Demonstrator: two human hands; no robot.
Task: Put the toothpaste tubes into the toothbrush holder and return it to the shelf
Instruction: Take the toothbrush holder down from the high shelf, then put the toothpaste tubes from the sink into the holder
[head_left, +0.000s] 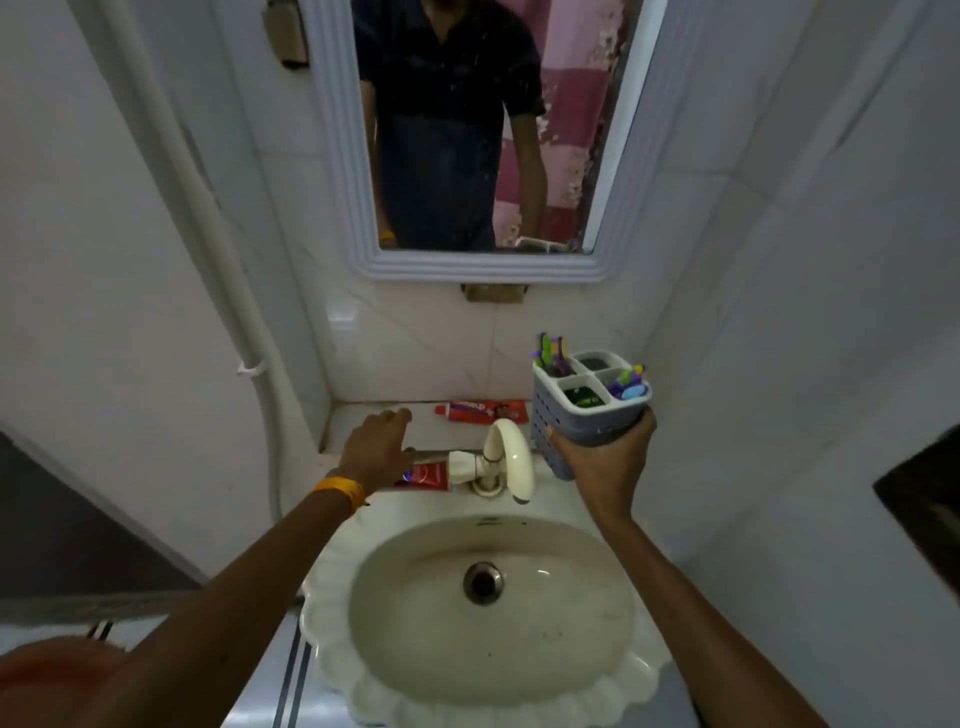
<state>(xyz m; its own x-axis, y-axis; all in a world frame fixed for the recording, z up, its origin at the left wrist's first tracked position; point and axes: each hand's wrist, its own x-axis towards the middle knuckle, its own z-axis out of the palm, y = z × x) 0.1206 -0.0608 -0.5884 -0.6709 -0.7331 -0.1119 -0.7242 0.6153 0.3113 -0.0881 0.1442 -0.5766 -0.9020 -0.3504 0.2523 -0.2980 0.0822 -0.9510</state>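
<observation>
My right hand (605, 462) grips a grey perforated toothbrush holder (587, 410) from below, held upright above the sink's right rim; several toothbrushes stick out of its four compartments. One red toothpaste tube (483, 410) lies flat on the white shelf (358, 421) against the back wall. A second red tube (428, 475) lies by the tap's base, partly hidden under my left hand (376, 447). That hand hovers over the shelf's left part with fingers spread, wearing a yellow wristband, and holds nothing.
A cream tap (511, 460) curves over the white sink (332, 618). A white-framed mirror (337, 171) hangs above the shelf. A white pipe (218, 249) runs down the left wall. Tiled walls close in on both sides.
</observation>
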